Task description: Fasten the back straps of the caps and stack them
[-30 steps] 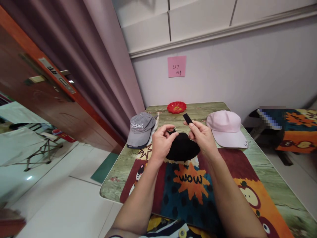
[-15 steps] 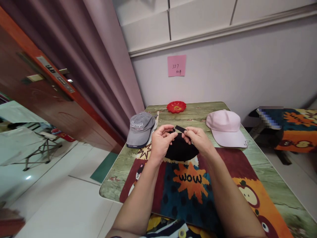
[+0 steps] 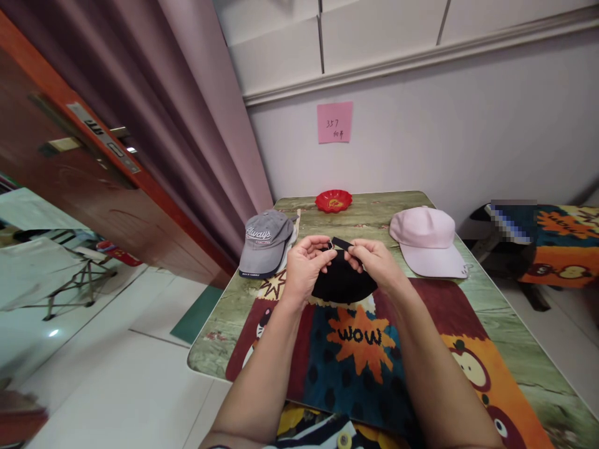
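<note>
A black cap (image 3: 345, 280) is held up over the middle of the table, its back strap toward the top. My left hand (image 3: 309, 262) pinches the strap's side with a small metal buckle (image 3: 331, 244). Between the fingers of my right hand (image 3: 367, 257) is the loose black strap (image 3: 343, 243), which reaches across to the buckle. Whether the strap passes through the buckle cannot be made out. To the left lies a grey cap (image 3: 267, 240) with white lettering; a pink cap (image 3: 425, 240) lies to the right.
A red scalloped dish (image 3: 333, 201) stands at the table's back. Under my arms spreads a colourful mat (image 3: 360, 362) on the wood-patterned table (image 3: 210, 337). A pink note (image 3: 334, 123) is stuck on the wall. On the left are a curtain and an open door (image 3: 103, 181).
Both hands keep their grip on the black cap's strap and buckle. The strap and my right fingers have shifted only very slightly.
</note>
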The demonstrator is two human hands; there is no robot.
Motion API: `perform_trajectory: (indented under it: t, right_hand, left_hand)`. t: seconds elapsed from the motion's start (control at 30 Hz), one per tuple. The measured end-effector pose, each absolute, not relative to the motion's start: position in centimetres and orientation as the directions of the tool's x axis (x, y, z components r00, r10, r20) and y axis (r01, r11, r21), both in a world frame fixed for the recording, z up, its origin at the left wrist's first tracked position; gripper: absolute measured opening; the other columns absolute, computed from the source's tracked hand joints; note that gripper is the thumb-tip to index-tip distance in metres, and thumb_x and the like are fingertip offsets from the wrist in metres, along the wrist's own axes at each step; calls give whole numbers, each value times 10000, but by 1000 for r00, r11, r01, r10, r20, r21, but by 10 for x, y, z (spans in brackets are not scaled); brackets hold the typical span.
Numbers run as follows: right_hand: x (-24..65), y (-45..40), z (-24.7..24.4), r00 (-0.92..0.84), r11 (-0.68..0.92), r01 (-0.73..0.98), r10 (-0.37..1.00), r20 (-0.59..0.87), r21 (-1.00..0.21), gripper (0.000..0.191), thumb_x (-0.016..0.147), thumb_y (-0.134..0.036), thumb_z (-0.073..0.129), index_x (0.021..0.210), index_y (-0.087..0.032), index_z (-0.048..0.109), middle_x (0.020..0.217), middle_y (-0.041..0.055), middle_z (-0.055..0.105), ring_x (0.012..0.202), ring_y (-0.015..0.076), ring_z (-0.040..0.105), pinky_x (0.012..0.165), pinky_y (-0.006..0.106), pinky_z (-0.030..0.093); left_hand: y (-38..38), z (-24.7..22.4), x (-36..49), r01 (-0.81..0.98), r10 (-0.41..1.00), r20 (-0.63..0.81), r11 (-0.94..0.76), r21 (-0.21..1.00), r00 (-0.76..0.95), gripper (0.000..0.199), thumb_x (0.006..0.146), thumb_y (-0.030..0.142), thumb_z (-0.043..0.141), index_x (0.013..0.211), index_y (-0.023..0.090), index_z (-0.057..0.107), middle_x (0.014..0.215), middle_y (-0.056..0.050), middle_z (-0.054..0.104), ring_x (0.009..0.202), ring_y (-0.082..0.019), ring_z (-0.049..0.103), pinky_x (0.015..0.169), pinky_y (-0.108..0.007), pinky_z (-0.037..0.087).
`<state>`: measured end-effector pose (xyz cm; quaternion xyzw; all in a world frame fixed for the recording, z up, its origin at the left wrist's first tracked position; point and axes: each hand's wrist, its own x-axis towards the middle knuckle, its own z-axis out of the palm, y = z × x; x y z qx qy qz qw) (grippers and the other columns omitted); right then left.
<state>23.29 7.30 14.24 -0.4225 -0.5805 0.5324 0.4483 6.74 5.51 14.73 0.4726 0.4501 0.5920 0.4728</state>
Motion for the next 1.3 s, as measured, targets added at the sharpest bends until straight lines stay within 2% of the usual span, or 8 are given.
perform_trajectory:
  t: [0.47, 0.67, 0.9, 1.07, 1.3]
  right_hand:
    - [241, 73, 142, -357, 116, 69, 930, 84, -991, 197, 760, -320, 523, 629, -191, 596, 524, -27, 503, 505, 106, 444, 529, 245, 347]
    - [244, 73, 142, -410, 153, 54, 905, 118, -987, 214, 793, -335, 545, 693, -175, 646, 557, -22, 519, 529, 110, 454, 539, 247, 361]
    - [245, 72, 140, -353, 192, -8, 918, 182, -981, 282, 862, -454, 653, 808, -178, 633, 592, -41, 522, 546, 103, 450, 534, 239, 333]
    - [246, 71, 141, -350, 209, -21, 914, 203, -978, 294, 845, -465, 677, 788, -179, 644, 609, -37, 522, 547, 102, 447, 533, 242, 332]
    - [252, 71, 145, -362, 246, 25, 906, 221, -969, 270, 818, -431, 688, 758, -168, 684, 612, -21, 553, 557, 103, 445, 531, 243, 326]
  left_hand:
    - [54, 151, 67, -138, 990, 133, -138, 981, -45, 384, 641, 252, 885, 965, 140, 712, 831, -3, 674, 546, -53, 548, 458, -172, 418]
    - [51, 152, 66, -146, 993, 116, -117, 982, -14, 386, 640, 264, 889, 957, 139, 708, 795, -7, 679, 536, -58, 550, 460, -171, 424]
    - [48, 155, 67, -120, 994, 104, -100, 988, 25, 363, 637, 241, 884, 941, 138, 714, 737, 3, 671, 507, -59, 536, 449, -173, 415]
    - [47, 156, 66, -88, 994, 99, -95, 992, 42, 356, 646, 259, 879, 944, 147, 720, 664, 15, 649, 496, -72, 529, 460, -185, 418]
    - [48, 155, 60, 11, 986, 74, -76, 997, 149, 349, 668, 280, 870, 960, 151, 729, 596, 26, 629, 476, -74, 519, 475, -185, 418]
